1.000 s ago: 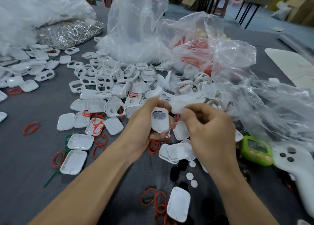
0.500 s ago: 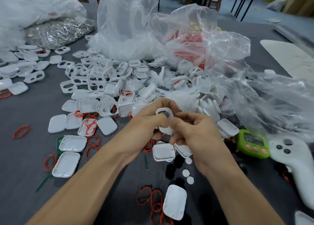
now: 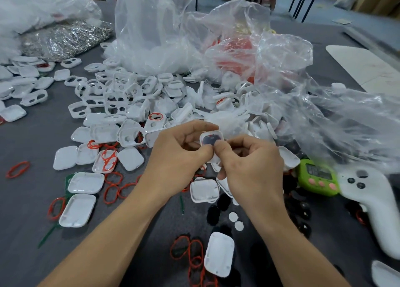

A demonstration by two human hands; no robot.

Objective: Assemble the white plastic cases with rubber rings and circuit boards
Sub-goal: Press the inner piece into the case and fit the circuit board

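A small white plastic case (image 3: 211, 138) with a dark part showing in its opening is held above the grey table, between both hands. My left hand (image 3: 177, 156) grips it from the left, fingers curled over its top edge. My right hand (image 3: 249, 165) pinches its lower right side, thumb pressed beside my left thumb. A big heap of white case halves (image 3: 129, 104) lies behind the hands. Red rubber rings (image 3: 112, 185) lie scattered to the left, and more red rubber rings (image 3: 190, 252) lie close to me. Small white discs (image 3: 236, 220) and black round pieces (image 3: 213, 215) lie under my right wrist.
Clear plastic bags (image 3: 164, 33) rise at the back and spread right. A green timer (image 3: 317, 178) and a white controller (image 3: 372, 202) lie at the right. A bag of metal rings (image 3: 65, 39) sits back left. Closed white lids (image 3: 218, 256) lie near the front.
The hands have drawn closer together on the case, and the case has turned so its dark opening faces up. The view shifted slightly.
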